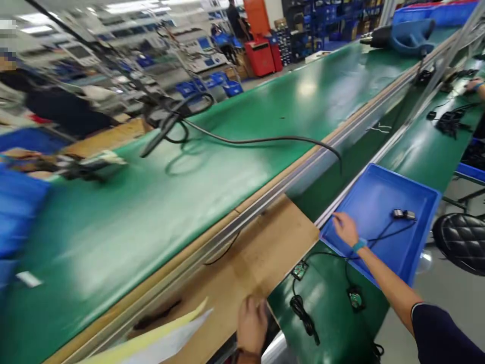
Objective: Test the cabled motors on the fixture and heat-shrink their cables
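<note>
My right hand (345, 228), with a teal band at the wrist, reaches forward and grips the near-left rim of a blue tray (364, 199). Inside the tray lies a small black part on a thin cable (403, 215). My left hand (250, 323) rests low in view on the near edge of a brown board (261, 247), fingers lying on it and nothing in them. Between my hands, two small square fans (299, 270) (355, 299) with black leads and a coiled cable (303, 311) lie on the green mat.
A wide green conveyor belt (159, 212) runs diagonally, with a black cable (257, 140) across it and a blue heat gun (407, 35) at the far end. Yellow and white sheets (159, 341) lie at the bottom. A black stool (460, 242) stands right. Another person's hand (475, 86) works far right.
</note>
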`<state>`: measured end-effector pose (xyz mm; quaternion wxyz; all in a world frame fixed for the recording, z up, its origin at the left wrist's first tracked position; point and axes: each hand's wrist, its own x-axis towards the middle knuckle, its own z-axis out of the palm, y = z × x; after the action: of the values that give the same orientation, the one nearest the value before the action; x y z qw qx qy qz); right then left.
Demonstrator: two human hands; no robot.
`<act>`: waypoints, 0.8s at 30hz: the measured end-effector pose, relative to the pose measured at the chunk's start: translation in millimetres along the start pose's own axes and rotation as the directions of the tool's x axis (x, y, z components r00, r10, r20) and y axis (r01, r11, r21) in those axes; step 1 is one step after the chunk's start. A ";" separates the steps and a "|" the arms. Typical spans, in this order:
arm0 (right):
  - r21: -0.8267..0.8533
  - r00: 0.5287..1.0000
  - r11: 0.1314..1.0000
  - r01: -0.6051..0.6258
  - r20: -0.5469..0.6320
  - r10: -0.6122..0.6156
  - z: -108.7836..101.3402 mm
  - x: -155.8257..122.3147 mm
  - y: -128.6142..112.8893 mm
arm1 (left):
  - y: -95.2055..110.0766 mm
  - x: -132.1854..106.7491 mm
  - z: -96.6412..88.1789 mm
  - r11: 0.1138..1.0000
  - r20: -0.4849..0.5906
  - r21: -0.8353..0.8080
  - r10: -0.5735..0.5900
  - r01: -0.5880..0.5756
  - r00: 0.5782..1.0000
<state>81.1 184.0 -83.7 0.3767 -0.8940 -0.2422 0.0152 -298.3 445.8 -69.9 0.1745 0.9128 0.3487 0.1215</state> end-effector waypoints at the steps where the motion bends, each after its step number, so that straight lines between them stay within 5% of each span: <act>1: -0.063 0.991 0.996 -0.067 -0.116 0.060 -24.6 -9.8 33.8 | 14.5 -23.6 27.3 0.999 0.076 -0.043 0.013 -0.010 0.997; 3: -0.247 0.955 0.946 -0.210 -0.257 0.145 -77.0 -23.8 96.1 | 43.2 -70.5 71.9 0.997 0.164 -0.079 -0.001 0.014 0.986; 6: -0.526 0.940 0.779 -0.340 -0.218 0.263 -138.0 -29.3 161.1 | 79.8 -119.6 108.3 0.997 0.223 -0.016 -0.066 0.071 0.973; 9: -0.698 0.928 0.650 -0.302 -0.058 0.369 -159.7 -27.0 187.4 | 101.8 -134.6 113.3 0.991 0.217 0.088 -0.115 0.098 0.969; 12: -0.747 0.910 0.580 -0.325 -0.079 0.408 -155.5 -23.1 189.5 | 113.0 -135.8 105.2 0.983 0.149 0.146 -0.133 0.112 0.980; 14: -0.704 0.897 0.600 -0.381 -0.124 0.424 -148.4 -17.8 183.9 | 121.4 -140.6 103.1 0.989 0.102 0.099 -0.121 0.111 0.987; 16: -0.572 0.906 0.718 -0.398 -0.122 0.405 -140.3 -9.4 172.3 | 134.7 -150.8 108.5 0.994 0.109 -0.029 -0.106 0.109 0.988; 20: 0.038 0.956 0.977 -0.211 -0.199 0.214 -126.5 9.4 116.9 | 173.7 -174.9 137.2 0.941 0.295 -0.286 -0.092 0.180 0.951; 24: 0.579 0.989 0.813 0.064 -0.146 0.027 -140.4 13.7 8.0 | 199.7 -178.1 157.7 0.856 0.405 -0.415 -0.129 0.307 0.905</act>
<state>125.9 91.8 13.5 0.6491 -0.7320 -0.2061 0.0187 -255.0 149.0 -150.6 0.4642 0.8031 0.3734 0.0106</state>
